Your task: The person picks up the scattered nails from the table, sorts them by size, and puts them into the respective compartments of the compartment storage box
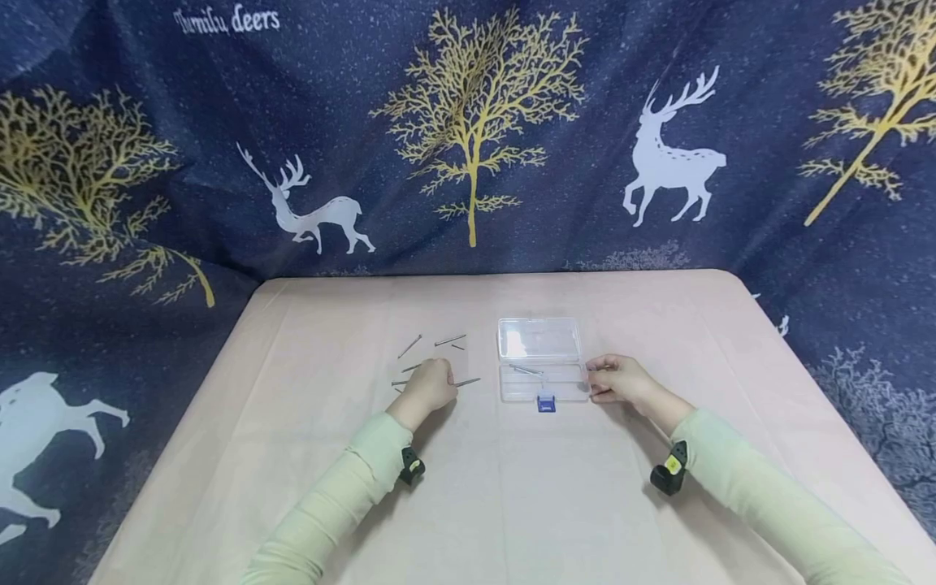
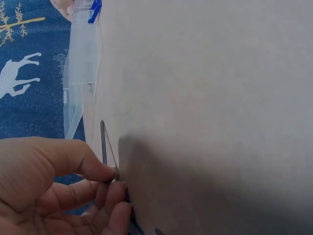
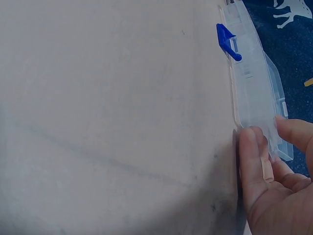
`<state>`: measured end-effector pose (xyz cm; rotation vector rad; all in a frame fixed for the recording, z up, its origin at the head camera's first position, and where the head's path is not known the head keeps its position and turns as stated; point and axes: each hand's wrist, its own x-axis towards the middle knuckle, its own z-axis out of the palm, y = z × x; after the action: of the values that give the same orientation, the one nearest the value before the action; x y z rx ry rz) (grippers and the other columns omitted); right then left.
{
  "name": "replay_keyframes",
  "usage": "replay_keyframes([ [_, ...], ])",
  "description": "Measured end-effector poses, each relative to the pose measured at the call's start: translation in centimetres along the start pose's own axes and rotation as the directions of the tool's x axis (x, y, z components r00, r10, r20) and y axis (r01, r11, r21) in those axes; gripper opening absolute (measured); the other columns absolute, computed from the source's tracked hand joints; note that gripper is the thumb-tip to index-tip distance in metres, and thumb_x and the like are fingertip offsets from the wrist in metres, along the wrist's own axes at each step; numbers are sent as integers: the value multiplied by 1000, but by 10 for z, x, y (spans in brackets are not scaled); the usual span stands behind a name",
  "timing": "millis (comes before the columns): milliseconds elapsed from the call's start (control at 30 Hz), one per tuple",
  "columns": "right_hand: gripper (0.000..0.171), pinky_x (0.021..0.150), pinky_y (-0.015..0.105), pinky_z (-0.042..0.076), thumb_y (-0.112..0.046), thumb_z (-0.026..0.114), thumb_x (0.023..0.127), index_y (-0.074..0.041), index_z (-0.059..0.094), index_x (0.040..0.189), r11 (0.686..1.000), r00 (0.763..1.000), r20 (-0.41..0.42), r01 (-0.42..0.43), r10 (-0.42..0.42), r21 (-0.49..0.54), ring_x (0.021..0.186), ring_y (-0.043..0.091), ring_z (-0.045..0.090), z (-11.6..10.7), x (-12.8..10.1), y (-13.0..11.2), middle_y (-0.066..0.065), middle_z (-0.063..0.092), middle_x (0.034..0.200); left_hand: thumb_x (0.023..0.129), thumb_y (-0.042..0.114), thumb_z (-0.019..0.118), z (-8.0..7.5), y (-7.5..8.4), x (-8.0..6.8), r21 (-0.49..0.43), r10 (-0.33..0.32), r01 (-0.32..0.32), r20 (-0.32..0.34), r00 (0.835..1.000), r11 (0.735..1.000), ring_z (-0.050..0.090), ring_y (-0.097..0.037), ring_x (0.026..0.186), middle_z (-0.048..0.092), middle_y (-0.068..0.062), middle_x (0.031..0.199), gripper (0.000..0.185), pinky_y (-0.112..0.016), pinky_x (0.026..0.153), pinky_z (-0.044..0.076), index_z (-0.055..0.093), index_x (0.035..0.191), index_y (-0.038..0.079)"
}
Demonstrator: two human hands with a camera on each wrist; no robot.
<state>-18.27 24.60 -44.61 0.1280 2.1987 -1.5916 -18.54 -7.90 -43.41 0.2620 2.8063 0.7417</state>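
Note:
My left hand [image 1: 433,383] is low over the left part of the table, among several scattered metal nails [image 1: 449,340]. Its thumb and fingers pinch a thin nail [image 2: 103,142], whose shaft sticks out past the fingertips. To the right lies a clear plastic box [image 1: 544,393] with its lid [image 1: 541,340] folded back and a blue latch [image 1: 546,404] at the front. Slim silver nails [image 1: 525,370] lie inside its left part. At the box's right end, my right hand [image 1: 620,380] holds the edge between thumb and fingers.
A pale pink cloth [image 1: 307,357] covers the table. Behind it hangs a dark blue curtain [image 1: 570,219] printed with white deer and golden trees. Black wrist cameras [image 1: 669,470] are strapped below both hands.

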Motion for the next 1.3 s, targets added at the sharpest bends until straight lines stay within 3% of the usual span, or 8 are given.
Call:
replay_keyframes([
  [133,43,70,25,58,-5,54,93,18,40,126,1000,1000,-10,-2,2,-3,71,8,61,0,0,-1,5,60,86,76,-1,62,-2,2,-1,14,2,-2,5,1000,1000,53,-15,53,58,-6,63,6,-21,47,46,60,71,1],
  [433,44,72,26,59,-7,55,93,17,40,127,1000,1000,-25,-4,4,-16,73,8,61,1,2,4,7,62,89,81,4,63,-12,-2,0,13,-15,15,-8,1000,1000,56,-17,64,60,-5,73,5,-26,58,51,60,78,3],
  [700,47,72,25,58,-8,57,92,17,40,127,1000,1000,-26,12,-12,15,72,7,61,1,1,6,2,62,86,83,3,61,-13,-12,-2,-192,-35,36,11,999,981,64,-16,63,65,-7,73,5,-25,61,55,61,87,0],
  [900,44,72,25,58,-7,56,92,17,41,126,999,998,-49,32,-31,21,72,6,61,2,2,10,0,63,85,85,3,64,-11,-20,1,-387,-64,62,9,998,920,68,-16,69,68,-12,82,13,-25,64,58,62,97,-3],
  [1133,42,71,25,58,-5,55,91,17,43,125,998,996,-73,55,-54,16,71,6,59,4,1,12,0,63,86,85,-4,61,-12,-19,4,-625,-85,59,-11,996,778,70,-22,74,67,-22,90,17,-27,70,59,59,102,-10],
  [1300,41,72,25,58,-6,55,92,16,44,125,999,996,-81,47,-47,-1,72,7,60,4,1,13,3,64,89,88,-4,59,-11,-16,6,-721,-101,70,0,995,690,70,-26,84,66,-27,100,19,-30,75,59,57,105,-11],
])
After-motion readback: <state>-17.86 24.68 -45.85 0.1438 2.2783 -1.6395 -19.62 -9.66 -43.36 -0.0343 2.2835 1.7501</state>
